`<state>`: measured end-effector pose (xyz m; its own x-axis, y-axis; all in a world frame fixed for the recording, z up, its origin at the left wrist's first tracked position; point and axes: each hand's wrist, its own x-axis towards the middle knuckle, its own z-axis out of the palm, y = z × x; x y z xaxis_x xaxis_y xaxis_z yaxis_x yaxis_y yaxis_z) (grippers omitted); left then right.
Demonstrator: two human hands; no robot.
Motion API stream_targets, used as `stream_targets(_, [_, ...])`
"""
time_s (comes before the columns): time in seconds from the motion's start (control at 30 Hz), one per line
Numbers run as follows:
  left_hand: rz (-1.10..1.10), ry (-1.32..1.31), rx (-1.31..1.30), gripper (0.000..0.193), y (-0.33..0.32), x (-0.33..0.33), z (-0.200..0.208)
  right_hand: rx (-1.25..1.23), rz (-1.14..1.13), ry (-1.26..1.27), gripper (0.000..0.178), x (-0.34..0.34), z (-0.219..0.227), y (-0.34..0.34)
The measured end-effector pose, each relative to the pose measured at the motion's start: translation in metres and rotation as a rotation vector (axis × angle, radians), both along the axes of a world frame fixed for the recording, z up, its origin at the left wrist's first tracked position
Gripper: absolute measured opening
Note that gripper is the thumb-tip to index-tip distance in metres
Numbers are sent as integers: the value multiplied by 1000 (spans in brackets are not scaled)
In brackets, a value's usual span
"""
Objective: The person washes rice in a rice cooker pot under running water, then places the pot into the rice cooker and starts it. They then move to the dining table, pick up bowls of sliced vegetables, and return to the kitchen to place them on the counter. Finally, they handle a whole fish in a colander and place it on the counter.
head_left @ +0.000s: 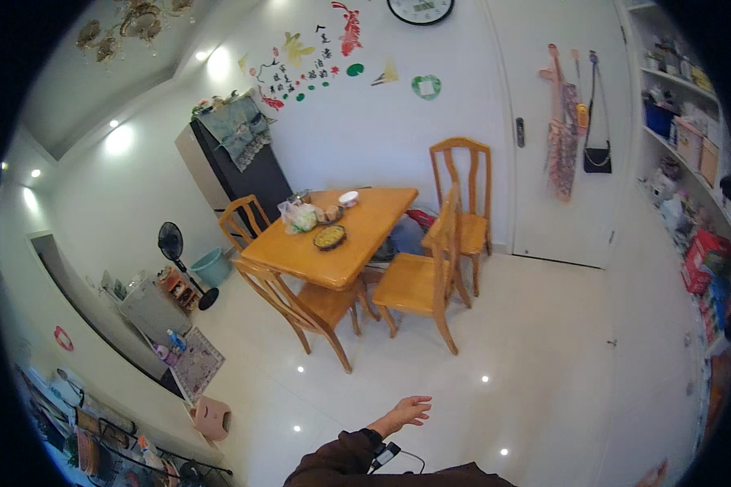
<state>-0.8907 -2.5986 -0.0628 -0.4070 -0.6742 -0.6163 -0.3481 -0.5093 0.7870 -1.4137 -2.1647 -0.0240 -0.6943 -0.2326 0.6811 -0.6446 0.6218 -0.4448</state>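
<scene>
My left hand (404, 413) reaches out over the pale tiled floor, its fingers stretched and apart, with nothing in it. A brown sleeve (333, 456) covers that arm, with a dark band at the wrist. Beside it hangs a small white-and-black device (386, 457) with a thin cable. At the lower right edge only part of my right hand (655, 474) shows; its visible fingers are extended and hold nothing I can see. Nearest ahead stand wooden chairs (414, 282) around a wooden table (382, 219). On the table are a dish of yellow food (330, 237), a plastic bag (299, 217) and a white bowl (348, 199).
A standing fan (171, 242) and a blue tub (212, 266) are at the left wall. A pink stool (212, 419) and a dark rack (114, 438) stand lower left. To the right are a white door (556, 219) with hanging bags and loaded shelves (678, 146).
</scene>
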Motion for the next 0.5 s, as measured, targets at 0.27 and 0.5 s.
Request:
stream_targets(0.27, [202, 174, -153, 54, -83, 74, 25, 213, 972, -138, 20, 112, -21, -352])
stream_targets(0.5, [684, 18, -161, 52, -115, 176, 51, 266, 1390, -492, 14, 205, -14, -596])
